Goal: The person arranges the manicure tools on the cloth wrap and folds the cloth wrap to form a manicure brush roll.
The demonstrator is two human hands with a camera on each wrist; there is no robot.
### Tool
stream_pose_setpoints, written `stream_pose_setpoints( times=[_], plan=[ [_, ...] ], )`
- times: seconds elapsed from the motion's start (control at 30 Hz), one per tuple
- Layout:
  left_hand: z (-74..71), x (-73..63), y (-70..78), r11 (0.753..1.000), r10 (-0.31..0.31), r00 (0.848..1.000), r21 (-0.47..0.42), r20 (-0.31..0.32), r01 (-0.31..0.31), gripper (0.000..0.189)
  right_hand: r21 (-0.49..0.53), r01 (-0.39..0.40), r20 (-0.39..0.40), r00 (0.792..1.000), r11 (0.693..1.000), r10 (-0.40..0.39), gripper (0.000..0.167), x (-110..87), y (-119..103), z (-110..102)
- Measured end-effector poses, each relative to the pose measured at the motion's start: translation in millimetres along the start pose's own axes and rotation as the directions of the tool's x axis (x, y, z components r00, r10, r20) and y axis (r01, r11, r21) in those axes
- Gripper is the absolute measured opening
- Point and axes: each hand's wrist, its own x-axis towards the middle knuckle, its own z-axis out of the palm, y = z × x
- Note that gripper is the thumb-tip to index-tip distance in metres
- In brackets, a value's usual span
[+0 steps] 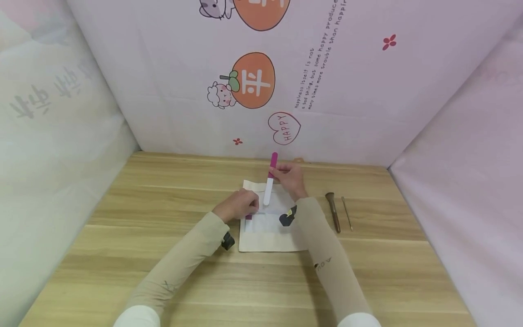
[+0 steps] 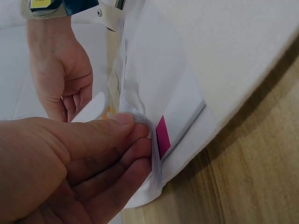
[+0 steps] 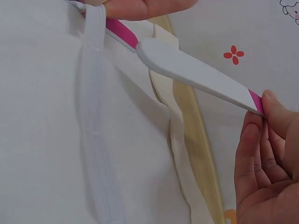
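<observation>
My right hand [image 1: 291, 179] pinches a flat, round-ended white and magenta stick, like a nail file [image 1: 267, 193], by its magenta part. Its white end points down over an unfolded off-white fabric case [image 1: 265, 243]. At the case's left side, my left hand [image 1: 245, 202] pinches a white elastic strip [image 3: 93, 93] between thumb and fingers, lifting it off the fabric. Beneath the strip shows a magenta piece [image 2: 162, 137], right by my left fingertips. In the right wrist view, the file's white tip overlaps this magenta piece.
To the right of the case lie a brown brush-like tool [image 1: 333, 212] and a thin metal stick [image 1: 347, 213] on the wooden table [image 1: 180, 177]. White printed sheets [image 1: 343, 131] stand along the back and both sides.
</observation>
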Motion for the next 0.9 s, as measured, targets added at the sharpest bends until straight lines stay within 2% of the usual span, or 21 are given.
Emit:
stream_pose_setpoints(
  times=[0.2, 0.33, 0.5, 0.9],
  plan=[
    [-0.6, -0.1, 0.8, 1.0, -0.016, 1.0, -0.017, 0.01, 0.016, 0.013, 0.058, -0.009, 0.004, 1.0, 0.998, 0.009, 0.022, -3.9, 7.6, 8.1],
    [-0.7, 0.1, 0.7, 1.0, -0.019, 1.0, -0.017, 0.005, 0.019, 0.013, 0.041, -0.014, 0.005, 1.0, 0.999, 0.014, 0.021, -6.5, 8.0, 11.8],
    [-0.3, 0.2, 0.7, 1.0, -0.016, 1.0, -0.011, 0.008, 0.016, 0.012, -0.018, -0.04, 0.002, 0.999, 0.999, 0.04, 0.022, -10.5, 9.0, 14.7],
    [-2.9, -1.4, 3.5, 0.999, -0.023, 1.0, -0.037, 0.011, 0.023, 0.013, -0.196, -0.029, 0.063, 0.997, 0.98, 0.042, 0.023, -25.2, 9.9, 17.5]
  ],
)
